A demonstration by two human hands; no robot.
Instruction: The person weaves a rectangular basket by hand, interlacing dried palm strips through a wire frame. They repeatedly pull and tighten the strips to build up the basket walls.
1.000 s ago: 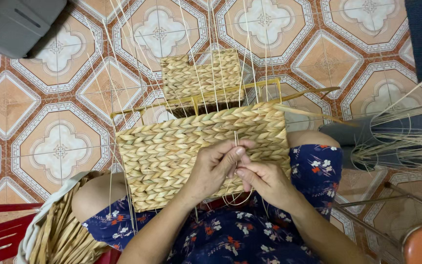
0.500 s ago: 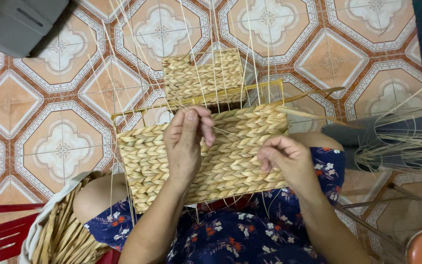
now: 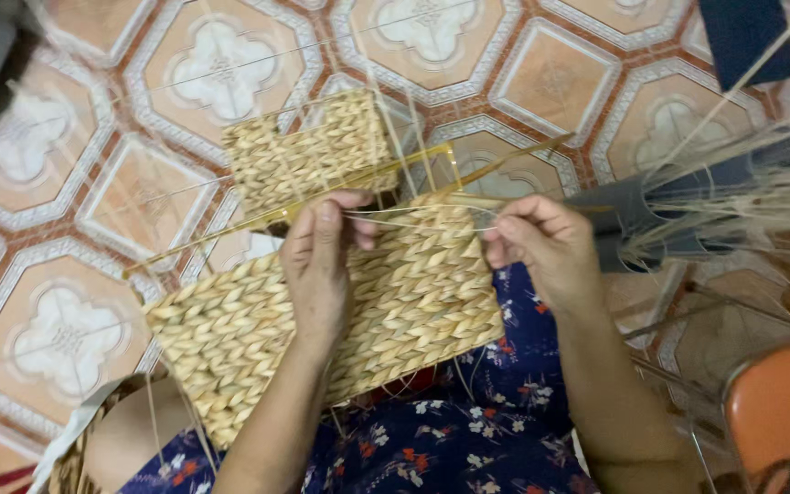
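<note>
— On the lap, over the flowered dress [image 3: 468, 439], what is held?
— A woven straw panel [image 3: 322, 320] is held there. Its upper edge is pressed under the left hand [image 3: 317, 265], grip closed on a thin straw strand [image 3: 422, 218]. The strand's other end is pinched by the right hand [image 3: 546, 242].
— And farther out?
— A smaller woven piece [image 3: 308, 151] is seen on the tiled floor [image 3: 93, 201], loose straws [image 3: 742, 201] at the right edge.

No packages, labels, signs or screens visible anywhere in view.
</note>
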